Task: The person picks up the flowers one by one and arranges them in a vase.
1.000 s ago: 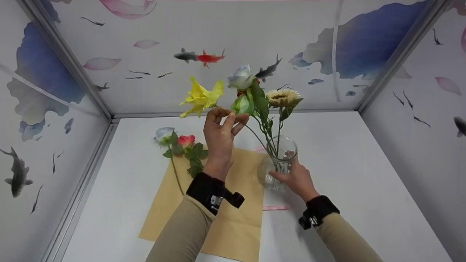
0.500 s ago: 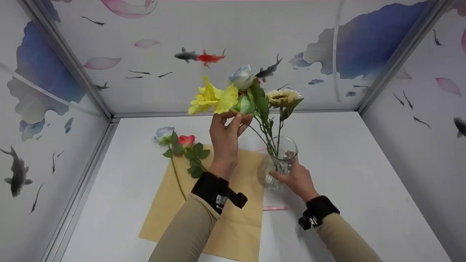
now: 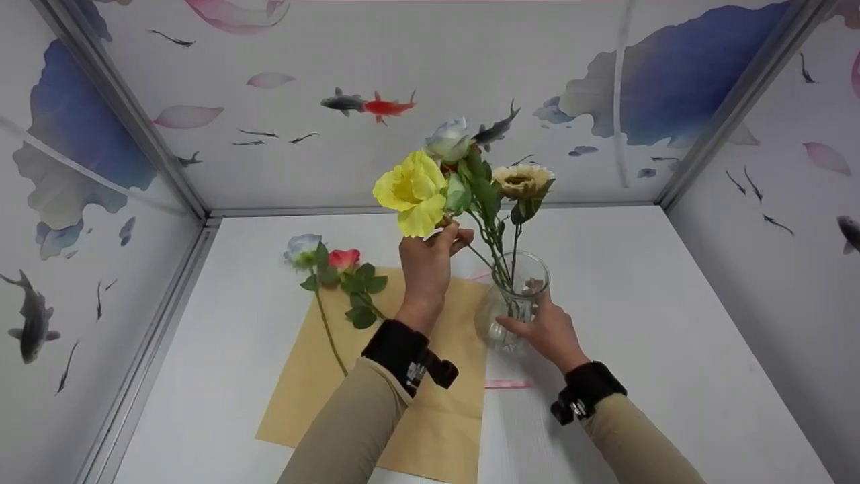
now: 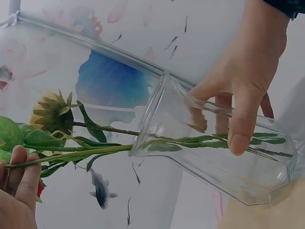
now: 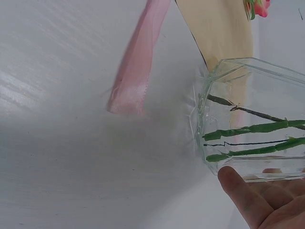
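A yellow flower (image 3: 411, 191) faces me in the head view, its thin stem pinched by my left hand (image 3: 430, 265) just below the bloom. That stem slants down into a clear glass vase (image 4: 214, 176), which also holds a pale blue rose (image 3: 449, 140), a green bud (image 3: 458, 195) and a cream sunflower (image 3: 523, 183). My right hand (image 3: 547, 333) grips the vase from its right side, thumb across the front and fingers behind. Green stem ends (image 5: 252, 130) show through the glass near the vase bottom in the right wrist view.
Brown kraft paper (image 3: 430, 410) lies on the white table left of the vase. A blue rose (image 3: 304, 249) and a red rose (image 3: 344, 260) lie at its upper left. Pink ribbon (image 5: 136, 62) lies beside the paper. Printed panels wall the table in.
My left hand has moved right and slightly down with the yellow flower, whose bloom has turned to face me and now sits close against the green bud. The right hand stays on the vase.
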Motion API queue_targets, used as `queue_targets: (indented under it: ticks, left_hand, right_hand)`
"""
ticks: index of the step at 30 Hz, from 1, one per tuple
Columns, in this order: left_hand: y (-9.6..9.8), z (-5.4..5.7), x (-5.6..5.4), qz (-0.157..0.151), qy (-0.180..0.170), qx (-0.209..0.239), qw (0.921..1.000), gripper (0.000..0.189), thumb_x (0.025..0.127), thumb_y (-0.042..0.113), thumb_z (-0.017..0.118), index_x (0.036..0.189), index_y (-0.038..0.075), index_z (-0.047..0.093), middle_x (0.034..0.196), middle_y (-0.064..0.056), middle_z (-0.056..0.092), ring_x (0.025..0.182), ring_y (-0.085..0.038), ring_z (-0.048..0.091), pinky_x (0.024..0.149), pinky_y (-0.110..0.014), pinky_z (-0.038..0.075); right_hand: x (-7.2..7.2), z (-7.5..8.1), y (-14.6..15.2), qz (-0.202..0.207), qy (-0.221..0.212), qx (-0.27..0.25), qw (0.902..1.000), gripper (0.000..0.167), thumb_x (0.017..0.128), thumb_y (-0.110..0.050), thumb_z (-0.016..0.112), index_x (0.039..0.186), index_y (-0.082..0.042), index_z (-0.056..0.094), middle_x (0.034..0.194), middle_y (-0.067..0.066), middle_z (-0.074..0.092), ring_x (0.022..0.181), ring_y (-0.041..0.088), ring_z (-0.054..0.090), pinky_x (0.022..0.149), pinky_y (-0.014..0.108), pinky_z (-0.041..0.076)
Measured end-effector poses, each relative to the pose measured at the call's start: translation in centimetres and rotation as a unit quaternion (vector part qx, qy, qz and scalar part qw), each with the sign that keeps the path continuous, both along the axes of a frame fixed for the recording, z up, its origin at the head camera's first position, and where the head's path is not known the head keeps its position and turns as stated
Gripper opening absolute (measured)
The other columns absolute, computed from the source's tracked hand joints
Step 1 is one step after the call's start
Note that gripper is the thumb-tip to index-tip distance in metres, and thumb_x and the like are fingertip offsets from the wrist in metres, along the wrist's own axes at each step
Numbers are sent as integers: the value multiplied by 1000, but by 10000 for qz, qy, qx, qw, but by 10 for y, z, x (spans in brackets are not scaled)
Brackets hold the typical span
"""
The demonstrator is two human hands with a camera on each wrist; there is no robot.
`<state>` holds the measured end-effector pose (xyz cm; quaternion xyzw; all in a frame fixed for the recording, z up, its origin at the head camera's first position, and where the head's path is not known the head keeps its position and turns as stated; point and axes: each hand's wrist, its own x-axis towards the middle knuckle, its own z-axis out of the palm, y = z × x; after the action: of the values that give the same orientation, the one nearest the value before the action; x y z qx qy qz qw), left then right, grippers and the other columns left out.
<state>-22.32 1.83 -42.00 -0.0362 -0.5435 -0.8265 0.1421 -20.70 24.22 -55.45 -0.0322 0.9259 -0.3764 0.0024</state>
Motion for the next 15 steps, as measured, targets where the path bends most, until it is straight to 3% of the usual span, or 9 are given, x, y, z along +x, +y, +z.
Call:
queue_targets:
  ticks: [5,8,15]
  left_hand:
    - [2,-11,-3,-3,-173,-110,9998,7,98,-5,64,101,0,59,99,-16,62,88,-33,74,87,-39,60]
    - [3,-16,-3,-59,-395,-196,9990,7,98,-4,64,98,1,59,98,-16,62,89,-32,74,88,-37,60]
    - [8,-24,-6,27,-454,-376,9983,8,97,-6,64,101,-3,57,98,-17,59,88,-35,74,84,-37,61]
  right_hand:
    - [0,-1,-1,-3,-26,-40,10000,99,81,-51,84,152,-7,31,134,32,61,122,48,60,99,58,49]
    - [0,-1,0,7,-24,-7,10000,100,81,-52,83,152,-7,30,133,33,61,121,49,60,99,59,49]
    - [0,-1,0,62,15,17,10000,97,82,-50,83,152,-8,31,132,34,60,120,51,60,98,60,48]
